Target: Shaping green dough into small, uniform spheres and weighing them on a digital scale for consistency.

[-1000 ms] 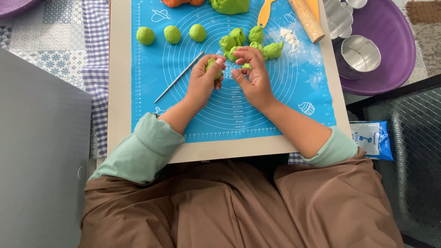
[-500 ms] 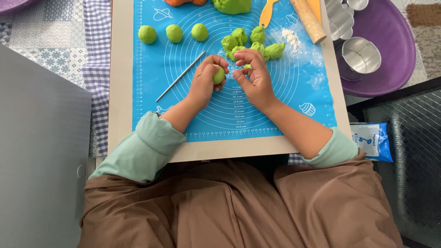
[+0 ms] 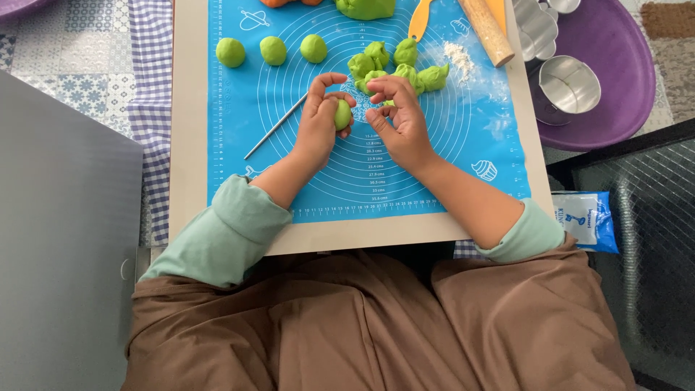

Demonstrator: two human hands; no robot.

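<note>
My left hand [image 3: 315, 127] is shut on a smooth green dough ball [image 3: 342, 114], held between thumb and fingertips above the blue silicone mat [image 3: 434, 166]. Just to its right, my right hand [image 3: 402, 130] has its fingers curled and keeps a small bit of green dough [image 3: 389, 103] against them. Beyond both hands lies a pile of rough green dough lumps [image 3: 376, 61]. Three finished green balls [image 3: 274, 50] stand in a row at the mat's far left. A thin metal stick [image 3: 275, 127] lies left of my left hand.
The mat rests on a beige board [image 3: 190, 145]. At the far right of the mat are a wooden rolling pin [image 3: 486, 29], a yellow tool [image 3: 420, 22] and some flour [image 3: 457, 56]. A purple tray [image 3: 622, 87] holds metal cutters [image 3: 572, 83]. A blue packet [image 3: 588, 221] lies right.
My left hand has turned the dough ball so it shows more between the fingers. The two hands have drawn slightly apart.
</note>
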